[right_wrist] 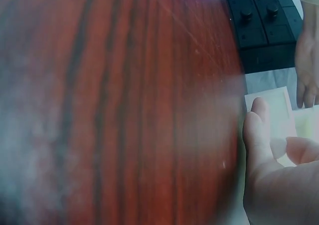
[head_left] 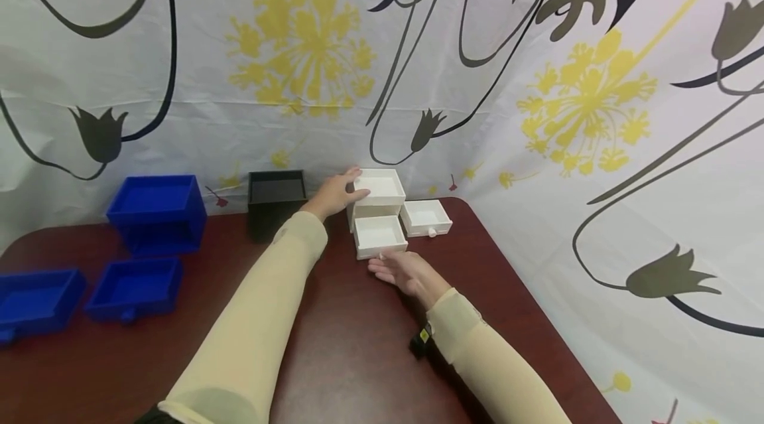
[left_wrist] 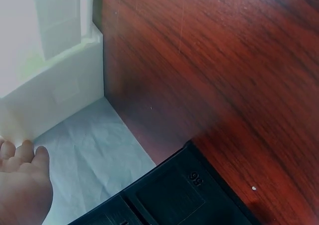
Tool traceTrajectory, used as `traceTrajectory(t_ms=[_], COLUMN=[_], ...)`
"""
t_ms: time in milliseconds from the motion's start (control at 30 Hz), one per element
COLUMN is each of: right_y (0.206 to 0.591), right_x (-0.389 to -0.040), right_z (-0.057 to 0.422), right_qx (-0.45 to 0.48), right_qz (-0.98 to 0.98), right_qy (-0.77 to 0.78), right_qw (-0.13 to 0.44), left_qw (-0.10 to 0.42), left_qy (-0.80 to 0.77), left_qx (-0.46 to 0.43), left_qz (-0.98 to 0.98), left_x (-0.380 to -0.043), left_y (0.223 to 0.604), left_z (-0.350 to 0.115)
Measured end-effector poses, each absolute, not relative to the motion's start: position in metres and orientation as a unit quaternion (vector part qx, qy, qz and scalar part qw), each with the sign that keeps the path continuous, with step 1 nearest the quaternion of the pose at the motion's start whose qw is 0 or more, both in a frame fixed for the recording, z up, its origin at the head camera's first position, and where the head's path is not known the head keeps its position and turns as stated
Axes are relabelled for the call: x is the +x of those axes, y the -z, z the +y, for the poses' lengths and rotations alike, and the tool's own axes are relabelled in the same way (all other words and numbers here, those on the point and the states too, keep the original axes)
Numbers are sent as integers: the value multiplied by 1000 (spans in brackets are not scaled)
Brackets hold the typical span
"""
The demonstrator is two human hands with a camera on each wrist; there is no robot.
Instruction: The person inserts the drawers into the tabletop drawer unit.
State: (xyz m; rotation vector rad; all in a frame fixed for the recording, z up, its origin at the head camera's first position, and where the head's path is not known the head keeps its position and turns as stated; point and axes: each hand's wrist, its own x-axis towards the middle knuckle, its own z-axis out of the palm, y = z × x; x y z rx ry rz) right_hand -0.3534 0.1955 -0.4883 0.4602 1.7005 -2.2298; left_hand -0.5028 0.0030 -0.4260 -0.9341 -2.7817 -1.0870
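Note:
A small white drawer cabinet [head_left: 379, 186] stands at the back of the table. My left hand [head_left: 334, 195] holds its upper left side, thumb over the top rim; in the left wrist view the fingertips [left_wrist: 25, 150] touch its white wall. In front, a white drawer [head_left: 380, 233] sticks out from the lower part. With palm turned up, my right hand [head_left: 408, 273] pinches its knob [right_wrist: 278, 147] between thumb and finger. A second white drawer [head_left: 425, 217] with a round knob lies on the table just right of the cabinet.
Left of my left hand stands a black drawer cabinet [head_left: 276, 195]. Farther left are a blue cabinet [head_left: 158, 202] with an open bay and two blue drawers, one [head_left: 134, 286] below it, another [head_left: 38, 301] at the edge. A flower-printed sheet [head_left: 453, 79] hangs behind the table.

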Motion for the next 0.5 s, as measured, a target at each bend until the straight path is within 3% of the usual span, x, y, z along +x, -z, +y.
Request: traceTrajectory(t_ms=[267, 500], right_y=[494, 494], right_x=[-358, -362], right_z=[196, 192], right_qx=[156, 166], right_qz=[591, 588], right_qy=[777, 780], right_qw=[150, 134], left_qw=[-12, 9], left_qy=[368, 383], left_qx=[-295, -284], left_qz=[-882, -879], left_x=[-504, -508], left_y=[431, 437], left_z=[7, 7])
